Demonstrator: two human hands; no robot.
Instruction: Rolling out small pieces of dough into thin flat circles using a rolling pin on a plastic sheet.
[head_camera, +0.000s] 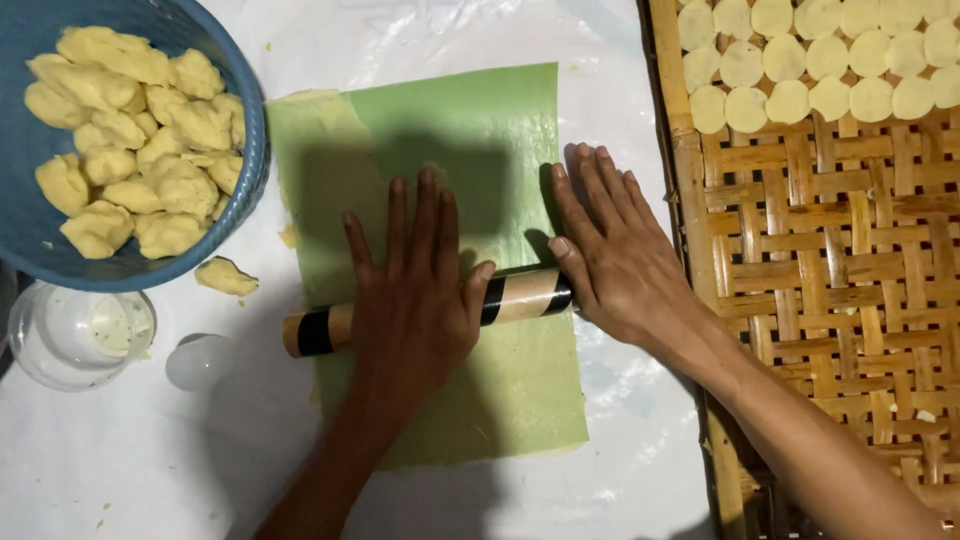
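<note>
Left hand flat, fingers spread, palm pressing cylindrical wooden rolling pin with black bands. Right hand flat on pin's right end. Pin lies across smooth green sheet covering thin dough. Lumpy yellow dough pieces in blue basket; woven bamboo tray holds round discs.

white table, basin, green sheet, woven tray

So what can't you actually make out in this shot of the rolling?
All in the head view:
- Middle of the rolling pin: covered by the left hand.
- The pin's right end: under the right hand.
- Dough beneath the green sheet: hidden, apart from a pale edge at the sheet's top left.
- Blue bowl and woven tray: cut off by the frame edges.
- Contents of the clear cup: unclear.
</note>
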